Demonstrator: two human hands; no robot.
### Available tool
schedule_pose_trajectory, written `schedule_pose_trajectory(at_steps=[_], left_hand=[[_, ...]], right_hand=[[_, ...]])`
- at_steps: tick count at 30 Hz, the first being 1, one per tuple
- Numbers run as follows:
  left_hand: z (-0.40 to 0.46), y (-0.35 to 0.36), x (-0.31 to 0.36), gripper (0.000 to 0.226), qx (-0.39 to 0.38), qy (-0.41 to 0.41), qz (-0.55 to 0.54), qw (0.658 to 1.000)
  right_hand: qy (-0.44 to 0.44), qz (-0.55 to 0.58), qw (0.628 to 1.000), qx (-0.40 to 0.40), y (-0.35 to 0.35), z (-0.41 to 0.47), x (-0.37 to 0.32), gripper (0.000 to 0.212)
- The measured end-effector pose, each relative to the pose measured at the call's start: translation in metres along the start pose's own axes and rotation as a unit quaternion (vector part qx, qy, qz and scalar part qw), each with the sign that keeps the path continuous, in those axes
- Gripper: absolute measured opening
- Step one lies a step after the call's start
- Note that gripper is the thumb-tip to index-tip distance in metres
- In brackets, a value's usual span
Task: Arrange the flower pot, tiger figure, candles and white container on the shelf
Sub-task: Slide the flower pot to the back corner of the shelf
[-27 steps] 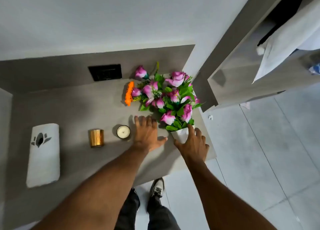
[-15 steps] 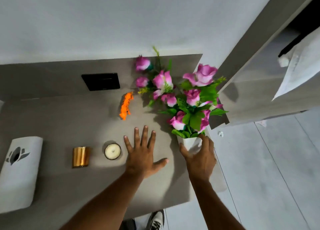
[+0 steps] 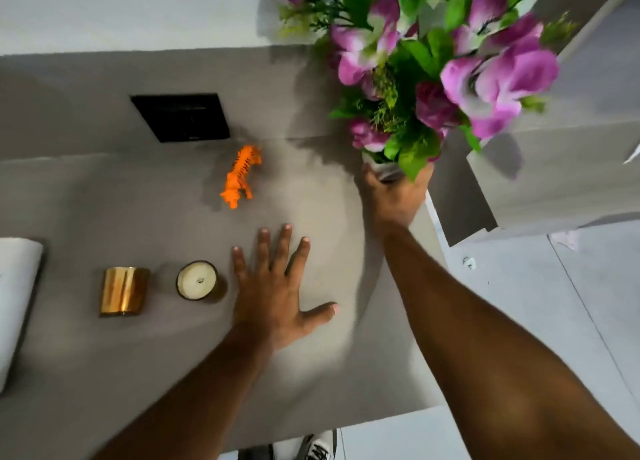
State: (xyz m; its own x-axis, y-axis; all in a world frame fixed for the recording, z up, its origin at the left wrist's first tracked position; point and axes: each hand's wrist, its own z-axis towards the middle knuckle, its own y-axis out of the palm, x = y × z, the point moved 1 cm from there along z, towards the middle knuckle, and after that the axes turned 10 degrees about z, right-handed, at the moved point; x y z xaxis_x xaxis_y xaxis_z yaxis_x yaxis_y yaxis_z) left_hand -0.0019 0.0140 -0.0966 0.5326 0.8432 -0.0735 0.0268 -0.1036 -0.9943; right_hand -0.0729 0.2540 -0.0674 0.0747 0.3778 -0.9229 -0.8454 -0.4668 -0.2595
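Observation:
My right hand grips the small white flower pot from below and holds it up off the grey shelf; its purple flowers and green leaves fill the upper right. My left hand lies flat on the shelf with fingers spread, holding nothing. The orange tiger figure stands on the shelf beyond my left hand. An open candle with white wax sits just left of that hand. A gold candle jar lies on its side further left. The white container lies at the left edge, partly cut off.
A black wall socket plate is set in the grey back panel behind the tiger. A grey cabinet side stands right of the shelf. Grey floor tiles and my shoes show below the shelf's front edge.
My right hand has lifted the flower pot off the shelf, up and towards the back right. The tiger figure, earlier partly behind the flowers, now stands in full view. My left hand stayed flat.

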Motion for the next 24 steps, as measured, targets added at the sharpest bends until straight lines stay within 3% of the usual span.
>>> schedule_pose_trajectory(at_steps=[4, 8, 11, 13, 16, 24], left_hand=[[0.001, -0.004, 0.001, 0.117, -0.001, -0.004, 0.001, 1.0], [-0.004, -0.004, 0.003, 0.118, -0.007, -0.003, -0.002, 1.0], [-0.005, -0.006, 0.003, 0.116, -0.006, -0.004, -0.015, 1.0], [-0.011, -0.005, 0.0, 0.111, 0.003, -0.002, -0.028, 1.0], [-0.027, -0.002, -0.006, 0.098, 0.023, 0.012, -0.057, 0.998], [-0.092, 0.011, -0.04, 0.078, 0.022, 0.045, -0.072, 0.996]], right_hand=[[0.044, 0.006, 0.997, -0.06, 0.0, 0.002, 0.012, 0.094], [0.013, 0.043, 0.999, 0.012, -0.017, -0.006, 0.01, 0.115], [0.002, 0.048, 0.999, 0.004, -0.031, -0.019, 0.01, 0.081], [0.023, 0.045, 0.998, -0.04, -0.036, -0.033, 0.007, 0.055], [0.013, 0.008, 0.995, -0.101, -0.036, -0.046, 0.006, 0.032], [0.014, -0.038, 0.973, -0.227, -0.007, -0.093, -0.02, 0.011]])
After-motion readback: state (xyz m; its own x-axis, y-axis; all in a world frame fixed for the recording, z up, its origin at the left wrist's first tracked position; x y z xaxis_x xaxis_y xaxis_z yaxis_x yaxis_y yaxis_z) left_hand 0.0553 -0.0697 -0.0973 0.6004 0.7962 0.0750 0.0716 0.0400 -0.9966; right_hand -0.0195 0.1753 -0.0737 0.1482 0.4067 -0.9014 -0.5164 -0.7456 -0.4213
